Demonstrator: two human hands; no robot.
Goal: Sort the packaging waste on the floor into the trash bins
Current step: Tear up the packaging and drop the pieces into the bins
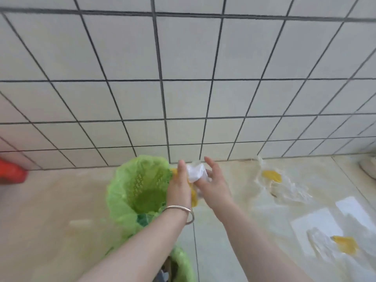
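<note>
Both my hands hold one crumpled wad of packaging (195, 172), white and clear plastic with a yellow part hanging below. My left hand (179, 188), a bangle on its wrist, grips the wad's left side. From the right, my right hand (214, 185) pinches it, the index finger raised. The wad is just right of the rim of a bin with a green liner (122, 186), close to the tiled wall. A second green-lined bin (182, 265) shows at the bottom edge, partly hidden by my left forearm.
Two clear wrappers with yellow patches lie on the beige floor, one by the wall (272, 177) and one at the lower right (343, 244). A red object (10, 171) sits at the left edge, a white object (369, 167) at the right edge.
</note>
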